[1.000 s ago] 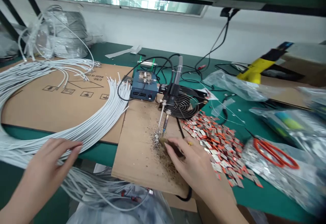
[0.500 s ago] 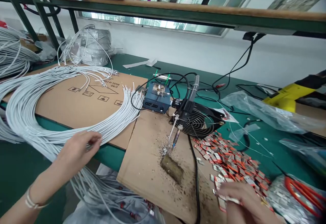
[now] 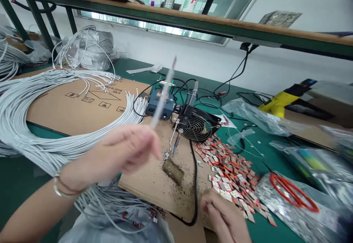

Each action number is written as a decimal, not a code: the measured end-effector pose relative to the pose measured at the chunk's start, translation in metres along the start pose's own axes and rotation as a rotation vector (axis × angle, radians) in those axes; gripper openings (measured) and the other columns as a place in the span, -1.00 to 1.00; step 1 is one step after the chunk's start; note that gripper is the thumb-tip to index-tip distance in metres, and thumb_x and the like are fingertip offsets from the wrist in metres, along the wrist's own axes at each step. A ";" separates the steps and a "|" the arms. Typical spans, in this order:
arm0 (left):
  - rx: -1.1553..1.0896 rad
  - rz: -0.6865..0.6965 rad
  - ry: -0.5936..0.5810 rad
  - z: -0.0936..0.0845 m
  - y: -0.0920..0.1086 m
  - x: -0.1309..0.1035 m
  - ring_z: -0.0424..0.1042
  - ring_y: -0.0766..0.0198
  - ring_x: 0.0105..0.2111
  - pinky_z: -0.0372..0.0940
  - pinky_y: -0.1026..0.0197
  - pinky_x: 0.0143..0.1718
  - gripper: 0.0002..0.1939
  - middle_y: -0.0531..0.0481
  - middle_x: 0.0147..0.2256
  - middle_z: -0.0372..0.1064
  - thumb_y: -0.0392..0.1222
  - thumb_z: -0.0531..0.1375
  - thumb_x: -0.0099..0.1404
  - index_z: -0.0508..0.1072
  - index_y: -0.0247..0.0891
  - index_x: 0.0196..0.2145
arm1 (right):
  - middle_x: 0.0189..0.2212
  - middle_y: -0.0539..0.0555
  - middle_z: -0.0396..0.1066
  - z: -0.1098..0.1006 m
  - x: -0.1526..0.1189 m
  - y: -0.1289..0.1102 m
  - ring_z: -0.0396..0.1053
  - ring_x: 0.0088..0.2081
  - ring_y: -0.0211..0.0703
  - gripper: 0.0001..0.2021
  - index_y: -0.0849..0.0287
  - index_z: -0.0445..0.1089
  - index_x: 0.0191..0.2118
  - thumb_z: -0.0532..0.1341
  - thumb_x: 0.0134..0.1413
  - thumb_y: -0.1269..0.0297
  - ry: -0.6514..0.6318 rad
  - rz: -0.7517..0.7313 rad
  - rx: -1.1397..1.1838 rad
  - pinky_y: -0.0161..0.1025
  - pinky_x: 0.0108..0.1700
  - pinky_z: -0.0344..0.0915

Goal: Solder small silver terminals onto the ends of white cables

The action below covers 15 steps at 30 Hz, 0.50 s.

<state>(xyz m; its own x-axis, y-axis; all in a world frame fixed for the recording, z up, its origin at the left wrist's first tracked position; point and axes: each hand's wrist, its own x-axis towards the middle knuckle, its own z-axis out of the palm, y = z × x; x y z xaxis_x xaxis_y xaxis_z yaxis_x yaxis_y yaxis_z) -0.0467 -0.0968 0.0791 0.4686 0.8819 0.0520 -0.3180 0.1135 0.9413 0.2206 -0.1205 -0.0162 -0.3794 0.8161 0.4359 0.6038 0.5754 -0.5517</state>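
My left hand (image 3: 129,149) is raised over the cardboard, closed around a single white cable (image 3: 164,95) whose end points up and away, blurred by motion. Low at the right, my right hand (image 3: 220,213) has its fingers pressed together near the pile of small orange and silver pieces (image 3: 234,169); what it pinches, if anything, is hidden. Between the hands lies a brown sponge (image 3: 173,171). Just beyond it, the soldering iron (image 3: 177,141) hangs tip down in its holder, beside a thin metal tube.
A thick bundle of white cables (image 3: 16,114) curves across the left. A blue box (image 3: 160,105) and a black fan (image 3: 200,125) stand behind the sponge. Farther right are a yellow tool (image 3: 281,99) and orange-handled scissors (image 3: 293,195) on a plastic bag.
My left hand has moved right and up from the cable bundle, now with a cable in it. My right hand has shifted left, nearer the cardboard. The view has turned slightly right.
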 end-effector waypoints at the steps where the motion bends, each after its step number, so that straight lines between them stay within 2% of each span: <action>1: -0.094 -0.041 -0.115 0.012 -0.008 0.005 -0.17 0.50 -0.71 -0.25 0.40 -0.72 -0.66 0.19 -0.67 -0.15 0.08 0.10 0.25 0.38 -0.27 -0.46 | -0.63 -0.03 0.25 0.004 0.000 -0.006 0.22 -0.61 -0.25 -0.83 0.14 0.25 -0.44 0.00 0.15 0.37 0.010 0.036 0.013 -0.34 -0.57 0.13; 2: -0.183 -0.126 -0.204 0.022 -0.019 0.008 -0.17 0.50 -0.71 -0.23 0.40 -0.73 -0.66 0.19 -0.68 -0.13 0.08 0.09 0.25 0.37 -0.27 -0.43 | -0.59 -0.03 0.30 0.008 -0.001 -0.010 0.25 -0.58 -0.24 -0.88 0.13 0.30 -0.35 0.04 0.14 0.37 0.024 0.066 0.040 -0.35 -0.55 0.16; 3: -0.251 -0.193 -0.235 0.030 -0.033 0.008 -0.16 0.50 -0.73 -0.22 0.40 -0.74 -0.66 0.20 -0.69 -0.10 0.09 0.09 0.25 0.34 -0.27 -0.42 | -0.55 -0.02 0.33 0.012 -0.002 -0.014 0.27 -0.55 -0.23 -0.90 0.12 0.32 -0.27 0.07 0.13 0.37 0.051 0.102 0.082 -0.36 -0.52 0.20; 6: -0.210 -0.331 -0.134 0.038 -0.078 -0.003 -0.21 0.51 -0.76 -0.25 0.39 -0.76 -0.62 0.25 -0.73 -0.10 0.14 0.07 0.24 0.29 -0.28 -0.40 | -0.49 0.01 0.36 0.021 -0.007 -0.021 0.33 -0.47 -0.21 -0.85 0.11 0.33 -0.18 0.09 0.14 0.37 0.143 0.217 0.291 -0.37 -0.45 0.27; 9: -0.146 -0.425 -0.073 0.030 -0.114 -0.020 -0.25 0.51 -0.76 -0.25 0.39 -0.74 -0.58 0.27 -0.73 -0.13 0.19 0.06 0.22 0.27 -0.29 -0.40 | -0.46 0.03 0.37 0.028 -0.008 -0.027 0.33 -0.44 -0.21 -0.83 0.13 0.37 -0.17 0.15 0.10 0.36 0.086 0.278 0.468 -0.33 -0.41 0.29; 12: -0.022 -0.418 -0.014 0.024 -0.128 -0.033 -0.24 0.49 -0.74 -0.25 0.38 -0.73 -0.55 0.27 -0.74 -0.16 0.21 0.05 0.21 0.27 -0.29 -0.40 | -0.53 0.03 0.36 0.035 -0.002 -0.035 0.27 -0.50 -0.24 -0.92 0.18 0.43 -0.34 0.20 0.02 0.36 -0.015 0.303 0.542 -0.33 -0.46 0.24; 15: 0.115 -0.377 0.027 0.023 -0.129 -0.040 -0.18 0.47 -0.70 -0.22 0.36 -0.69 -0.55 0.23 -0.70 -0.14 0.21 0.02 0.23 0.29 -0.30 -0.40 | -0.60 0.02 0.33 0.039 0.003 -0.041 0.24 -0.55 -0.26 -0.90 0.23 0.42 -0.47 0.19 -0.01 0.38 -0.029 0.326 0.557 -0.33 -0.50 0.20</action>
<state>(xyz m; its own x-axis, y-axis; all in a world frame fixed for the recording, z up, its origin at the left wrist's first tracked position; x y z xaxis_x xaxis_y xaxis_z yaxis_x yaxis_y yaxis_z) -0.0056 -0.1575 -0.0370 0.5130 0.7997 -0.3120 -0.0327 0.3814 0.9238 0.1679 -0.1395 -0.0200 -0.2619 0.9503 0.1682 0.2396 0.2328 -0.9425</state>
